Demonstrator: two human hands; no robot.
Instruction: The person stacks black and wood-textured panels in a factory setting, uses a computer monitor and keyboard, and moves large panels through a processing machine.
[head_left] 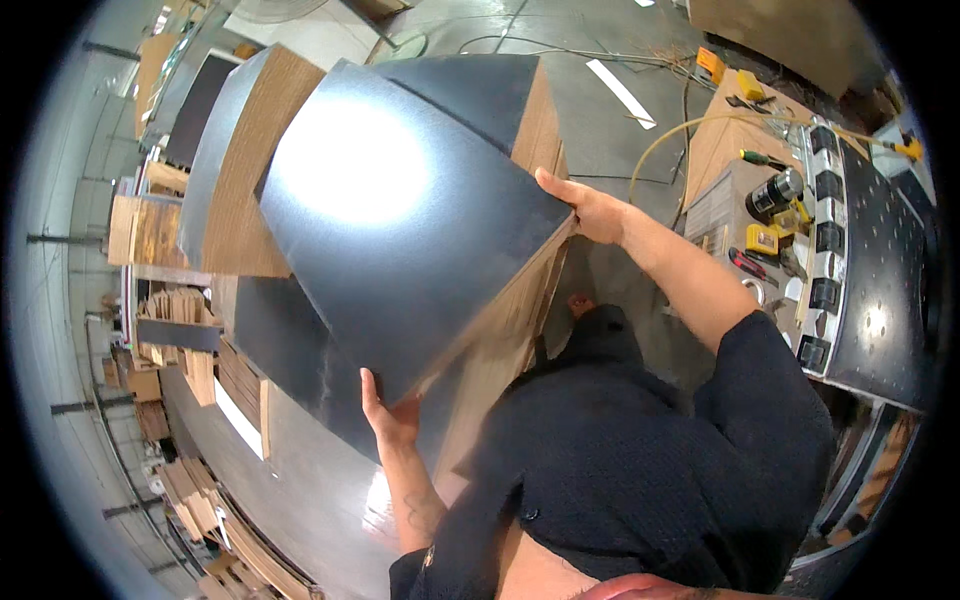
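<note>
Head view: left of the dark panel, a brown-edged board stack is being partly hidden by the panel's left corner. At the panel's near corner, the edge is being held by the left hand, thumb uppermost. The panel is being positioned over dark-faced boards; whether weight is being borne by them cannot be told. At the panel's right corner, the edge is being gripped by the right hand. Farther right of the panel, a black-and-silver cylinder is being supported by a workbench.
</note>
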